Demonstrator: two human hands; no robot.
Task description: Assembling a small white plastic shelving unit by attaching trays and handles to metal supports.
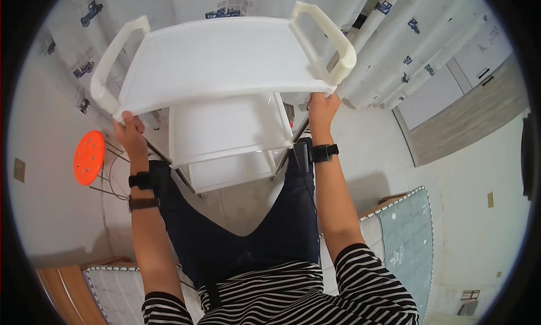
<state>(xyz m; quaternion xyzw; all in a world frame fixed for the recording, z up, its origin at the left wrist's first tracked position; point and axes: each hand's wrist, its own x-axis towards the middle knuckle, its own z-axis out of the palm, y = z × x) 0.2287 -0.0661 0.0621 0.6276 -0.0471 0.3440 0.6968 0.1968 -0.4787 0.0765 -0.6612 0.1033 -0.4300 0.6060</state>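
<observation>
From my remote seat I have the hands well apart: left hand clamped on the near left corner of the white cart, right hand closed at its near right corner, under the top tray. The cart stands before the wearer's knees. Behind it hangs a curtain (printed with blue vehicles); an orange stool crowds the left, a grey-blue quilt lies right.

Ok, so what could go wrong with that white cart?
The white plastic three-shelf cart might tip if the left hand or right hand slips: each holds only a near top corner. It could also bump the person's dark blue trouser legs, spread either side of its lower shelves.
</observation>
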